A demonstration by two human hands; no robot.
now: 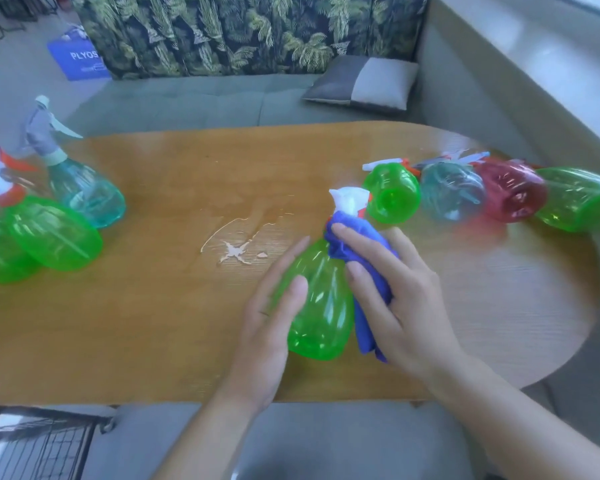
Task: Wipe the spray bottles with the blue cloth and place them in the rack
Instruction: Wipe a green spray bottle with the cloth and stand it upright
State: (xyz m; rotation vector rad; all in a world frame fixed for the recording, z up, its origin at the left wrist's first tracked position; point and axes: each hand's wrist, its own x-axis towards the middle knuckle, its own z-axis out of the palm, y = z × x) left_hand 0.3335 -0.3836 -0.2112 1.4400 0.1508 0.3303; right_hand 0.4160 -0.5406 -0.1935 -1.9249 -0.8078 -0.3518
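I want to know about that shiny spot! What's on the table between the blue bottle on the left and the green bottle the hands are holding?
The head view shows a small water puddle on the table there, nothing else.

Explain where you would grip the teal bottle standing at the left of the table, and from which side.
Grip the teal bottle at its narrow neck below the trigger head, coming from the right: it stands upright, green bottles crowd its left, and bare table lies to the right.

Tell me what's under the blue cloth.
The blue cloth, held by the right hand, wraps the neck of the green bottle. Only the white nozzle pokes out above; the neck itself is covered.
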